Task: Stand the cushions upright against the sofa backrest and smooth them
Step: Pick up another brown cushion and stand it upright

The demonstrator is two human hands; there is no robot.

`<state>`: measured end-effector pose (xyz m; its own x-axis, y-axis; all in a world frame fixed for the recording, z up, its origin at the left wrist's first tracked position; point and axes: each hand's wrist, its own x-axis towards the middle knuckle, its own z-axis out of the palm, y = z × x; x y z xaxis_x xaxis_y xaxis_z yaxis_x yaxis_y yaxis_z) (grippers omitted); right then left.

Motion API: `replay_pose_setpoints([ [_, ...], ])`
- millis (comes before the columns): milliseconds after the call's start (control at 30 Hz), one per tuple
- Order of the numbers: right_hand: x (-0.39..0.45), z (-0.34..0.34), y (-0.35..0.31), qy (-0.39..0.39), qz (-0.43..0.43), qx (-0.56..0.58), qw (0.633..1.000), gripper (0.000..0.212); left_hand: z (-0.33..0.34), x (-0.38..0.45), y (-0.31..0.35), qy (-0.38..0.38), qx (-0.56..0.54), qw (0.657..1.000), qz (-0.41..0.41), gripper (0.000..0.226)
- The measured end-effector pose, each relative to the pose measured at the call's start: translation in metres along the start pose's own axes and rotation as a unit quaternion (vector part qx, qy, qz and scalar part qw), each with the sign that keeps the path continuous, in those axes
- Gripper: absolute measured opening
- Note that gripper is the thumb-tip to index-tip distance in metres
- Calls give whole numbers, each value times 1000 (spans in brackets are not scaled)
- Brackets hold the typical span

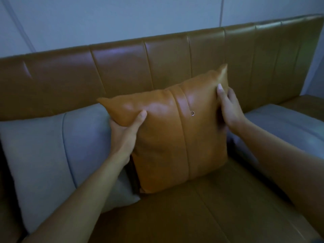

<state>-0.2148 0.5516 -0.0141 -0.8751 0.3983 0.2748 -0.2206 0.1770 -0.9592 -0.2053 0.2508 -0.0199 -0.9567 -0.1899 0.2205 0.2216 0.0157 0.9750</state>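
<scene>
An orange leather cushion (pixel 177 137) stands upright on the sofa seat (pixel 201 213), leaning toward the tan panelled backrest (pixel 122 67). My left hand (pixel 124 132) grips its upper left edge, thumb on the front face. My right hand (pixel 229 109) holds its upper right edge, fingers wrapped behind. A grey cushion (pixel 52 155) leans against the backrest to the left, partly tucked behind the orange one. Another grey cushion (pixel 284 123) lies at the right, partly hidden by my right arm.
A pale wall (pixel 122 18) rises behind the sofa. The seat's front part lies below my forearms. A small metal ring (pixel 192 113) sits on the orange cushion's centre strip.
</scene>
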Motion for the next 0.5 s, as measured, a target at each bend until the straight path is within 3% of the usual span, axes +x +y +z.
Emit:
replay_pose_setpoints([
  [133,21,19,-7,-26,30,-12,999,105,1,31,9,24,57,998,-8,99],
  [267,12,41,-14,-37,-19,-140,989,77,4,51,18,68,248,966,37,119],
  [367,-10,62,-11,-99,-120,-288,945,68,15,40,17,74,417,888,181,112],
  [433,-20,71,-1,-160,-133,-355,912,65,27,28,7,-11,510,825,244,103],
  [500,-25,71,13,-198,-99,-392,893,65,33,21,-9,-121,584,769,231,97],
])
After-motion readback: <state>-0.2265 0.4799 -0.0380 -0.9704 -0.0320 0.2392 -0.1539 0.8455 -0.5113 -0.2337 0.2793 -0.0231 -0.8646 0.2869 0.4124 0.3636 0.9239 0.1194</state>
